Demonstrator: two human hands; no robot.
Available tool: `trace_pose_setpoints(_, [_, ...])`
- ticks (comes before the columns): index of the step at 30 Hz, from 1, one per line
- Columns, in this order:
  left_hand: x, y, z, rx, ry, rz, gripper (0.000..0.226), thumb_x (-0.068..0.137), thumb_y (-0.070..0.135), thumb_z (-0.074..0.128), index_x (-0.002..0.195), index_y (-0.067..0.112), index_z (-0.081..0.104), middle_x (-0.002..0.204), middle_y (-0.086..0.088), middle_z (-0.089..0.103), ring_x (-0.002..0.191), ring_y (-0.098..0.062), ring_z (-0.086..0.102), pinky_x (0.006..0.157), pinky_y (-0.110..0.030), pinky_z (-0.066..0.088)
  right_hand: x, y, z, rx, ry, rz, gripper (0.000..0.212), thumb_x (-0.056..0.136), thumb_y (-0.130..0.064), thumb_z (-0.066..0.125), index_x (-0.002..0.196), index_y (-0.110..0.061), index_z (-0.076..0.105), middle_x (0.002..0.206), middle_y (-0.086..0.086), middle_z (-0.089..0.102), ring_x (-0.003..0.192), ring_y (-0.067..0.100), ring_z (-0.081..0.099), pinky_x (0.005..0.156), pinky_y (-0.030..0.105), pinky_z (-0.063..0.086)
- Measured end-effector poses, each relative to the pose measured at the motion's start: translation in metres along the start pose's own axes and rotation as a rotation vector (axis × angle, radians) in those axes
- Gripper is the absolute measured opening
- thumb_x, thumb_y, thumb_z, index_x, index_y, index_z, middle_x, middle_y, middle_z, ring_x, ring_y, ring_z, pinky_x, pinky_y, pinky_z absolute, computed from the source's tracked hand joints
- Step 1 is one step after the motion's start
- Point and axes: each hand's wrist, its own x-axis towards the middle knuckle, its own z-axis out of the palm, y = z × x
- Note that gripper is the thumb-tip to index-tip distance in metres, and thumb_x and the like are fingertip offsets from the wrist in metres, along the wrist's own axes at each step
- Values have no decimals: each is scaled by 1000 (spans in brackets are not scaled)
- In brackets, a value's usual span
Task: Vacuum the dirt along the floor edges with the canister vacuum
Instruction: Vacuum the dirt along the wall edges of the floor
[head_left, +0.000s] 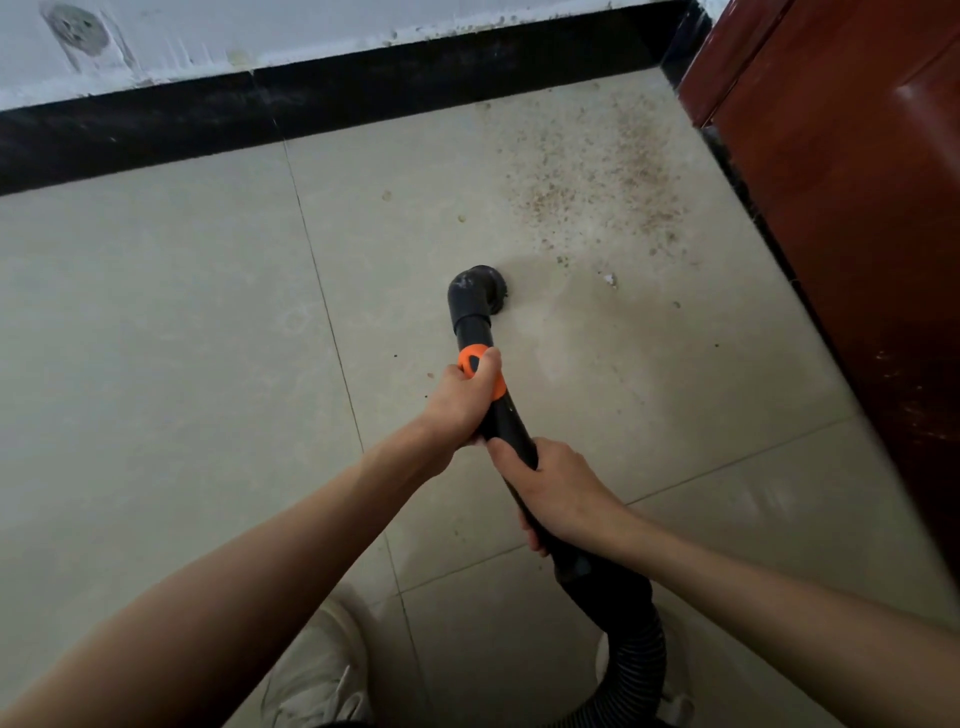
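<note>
Both of your hands gripped the black vacuum wand (506, 426), left hand (460, 400) curled at its orange collar (470, 362), right hand (563, 488) wrapped lower down. Its nozzle (480, 293) sat on the tiled floor (156, 338), near scattered dirt (597, 171) beside the red-brown cabinet (841, 208).

A white wall (291, 36) runs across the top from ten to one o'clock, scuffed and chipped along its lower edge, with a round grey patch (72, 26) at eleven o'clock. Below it sits a black baseboard (332, 109). A reddish-brown wooden cabinet (852, 218) fills the side from one to four o'clock. At six o'clock, a light-coloured shoe (322, 670) and pale trouser leg stand on the tiles.
</note>
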Motion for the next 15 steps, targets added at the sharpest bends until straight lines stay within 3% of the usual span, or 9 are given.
trace_pose_setpoints(3, [-6,2,-13,-34,79,-20,35,95,42,42,103,9,48,83,-8,56,69,-17,60,54,-25,54,5,-10,0,51,-89,8,41,96,-50,47,79,-13,46,42,-1,55,35,17,53,38,25,44])
trace_pose_setpoints(6, [-19,3,-32,-127,196,-54,26,95,39,44,88,14,47,79,-6,56,65,-16,59,38,-18,46,8,-27,7,74,-178,22,42,97,-49,49,79,-11,45,44,1,53,34,18,50,37,24,43])
trace_pose_setpoints(10, [-36,-12,-48,-149,206,-86,34,95,42,42,100,10,49,84,-8,57,71,-17,61,44,-22,48,2,-32,22,6,-271,10,46,97,-51,47,79,-9,45,48,6,53,33,18,50,38,24,44])
trace_pose_setpoints(13, [-43,-26,-46,-155,220,-70,31,94,41,42,93,11,49,84,-9,57,71,-19,62,46,-24,51,-1,-20,25,-20,-295,-4,46,97,-51,47,81,-8,45,49,6,54,34,18,50,39,24,44])
trace_pose_setpoints(15, [-45,-31,-41,-161,227,-60,34,94,42,43,100,9,48,87,-10,57,73,-20,63,47,-25,51,-2,-11,25,-14,-297,-32,47,97,-52,47,80,-8,46,47,3,54,35,17,51,38,24,44])
